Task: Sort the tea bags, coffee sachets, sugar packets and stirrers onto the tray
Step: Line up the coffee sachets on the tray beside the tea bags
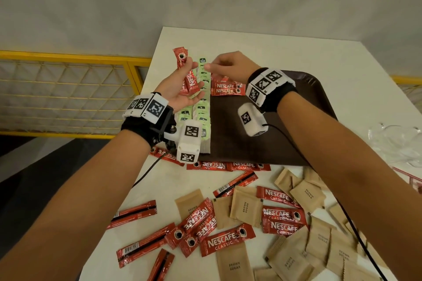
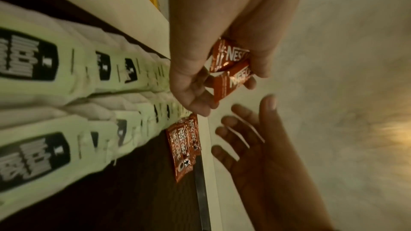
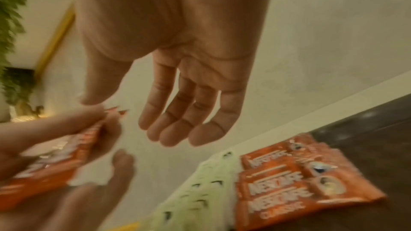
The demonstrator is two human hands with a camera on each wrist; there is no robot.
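Observation:
My left hand is raised over the tray's far left corner and grips several red Nescafe sachets, also seen in the left wrist view. My right hand hovers just right of them, fingers relaxed and empty. The brown tray carries two rows of green tea bags along its left side. A small pile of Nescafe sachets lies at its far edge. Loose coffee sachets and brown sugar packets lie scattered on the white table in front of the tray.
Crumpled clear plastic lies at the table's right edge. A yellow railing runs beyond the table's left side. Black cables trail from both wrist cameras across the near table.

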